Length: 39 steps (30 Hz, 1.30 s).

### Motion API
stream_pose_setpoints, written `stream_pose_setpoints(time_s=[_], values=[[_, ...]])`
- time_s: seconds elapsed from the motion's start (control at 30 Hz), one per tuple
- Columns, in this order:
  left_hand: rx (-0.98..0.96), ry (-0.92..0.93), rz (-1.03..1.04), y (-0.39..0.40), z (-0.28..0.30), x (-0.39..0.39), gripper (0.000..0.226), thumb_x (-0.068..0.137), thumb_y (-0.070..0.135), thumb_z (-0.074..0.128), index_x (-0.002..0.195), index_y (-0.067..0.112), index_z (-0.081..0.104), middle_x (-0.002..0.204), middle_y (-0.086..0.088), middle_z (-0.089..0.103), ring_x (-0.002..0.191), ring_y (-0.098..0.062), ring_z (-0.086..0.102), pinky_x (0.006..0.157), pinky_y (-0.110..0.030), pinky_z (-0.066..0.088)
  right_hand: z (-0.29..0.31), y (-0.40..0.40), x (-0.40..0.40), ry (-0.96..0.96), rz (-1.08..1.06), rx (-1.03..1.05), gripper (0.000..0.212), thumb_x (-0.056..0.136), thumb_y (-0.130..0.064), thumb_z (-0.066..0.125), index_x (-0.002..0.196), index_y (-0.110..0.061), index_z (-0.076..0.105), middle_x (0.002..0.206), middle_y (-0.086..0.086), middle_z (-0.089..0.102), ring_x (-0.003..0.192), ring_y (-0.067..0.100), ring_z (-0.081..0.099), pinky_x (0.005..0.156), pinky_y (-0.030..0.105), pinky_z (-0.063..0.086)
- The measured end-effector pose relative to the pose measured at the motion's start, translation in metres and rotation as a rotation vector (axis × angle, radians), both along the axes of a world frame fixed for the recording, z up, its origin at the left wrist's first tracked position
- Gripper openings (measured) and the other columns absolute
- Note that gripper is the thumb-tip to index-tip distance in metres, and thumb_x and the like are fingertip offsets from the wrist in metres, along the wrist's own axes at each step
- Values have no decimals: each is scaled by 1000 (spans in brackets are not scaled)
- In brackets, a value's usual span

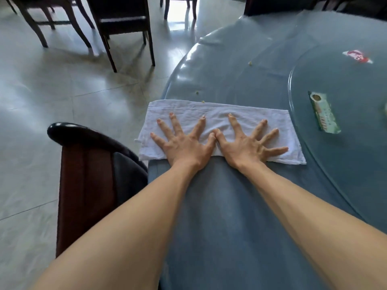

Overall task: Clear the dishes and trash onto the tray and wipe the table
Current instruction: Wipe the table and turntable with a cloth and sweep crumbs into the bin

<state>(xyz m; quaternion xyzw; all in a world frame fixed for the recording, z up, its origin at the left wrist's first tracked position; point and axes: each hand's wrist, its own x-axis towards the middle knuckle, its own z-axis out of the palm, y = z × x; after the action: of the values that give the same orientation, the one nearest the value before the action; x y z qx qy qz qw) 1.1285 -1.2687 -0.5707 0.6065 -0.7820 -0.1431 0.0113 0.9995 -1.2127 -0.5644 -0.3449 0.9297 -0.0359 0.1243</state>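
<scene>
A white cloth (247,114) lies flat on the blue-grey table (226,216), near its left edge. My left hand (184,143) and my right hand (247,143) press down on the cloth side by side, fingers spread wide, thumbs touching. Small yellowish crumbs (197,92) lie on the table just beyond the cloth, and another crumb (249,63) sits farther back. On the glass turntable (356,164) at the right lie a green and white wrapper (324,113) and a red and white wrapper (357,56).
A dark wooden chair (83,174) stands against the table's left edge, close to my left arm. More dark chairs (123,24) stand on the tiled floor at the back left. No tray is in view.
</scene>
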Motion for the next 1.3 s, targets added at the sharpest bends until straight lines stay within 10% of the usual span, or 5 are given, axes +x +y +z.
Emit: stream_pose_setpoints(time_s=[1.3], values=[[12,169,-626,-360,-10,-171,68,86,84,17,150,62,13,168,-12,-19,151,-44,-23,118,-67,-3,0,-302,-121,21,-612,-43,79,73,-100,14,145,-74,-3,169,17,-19,150,52,-22,102,85,-13]])
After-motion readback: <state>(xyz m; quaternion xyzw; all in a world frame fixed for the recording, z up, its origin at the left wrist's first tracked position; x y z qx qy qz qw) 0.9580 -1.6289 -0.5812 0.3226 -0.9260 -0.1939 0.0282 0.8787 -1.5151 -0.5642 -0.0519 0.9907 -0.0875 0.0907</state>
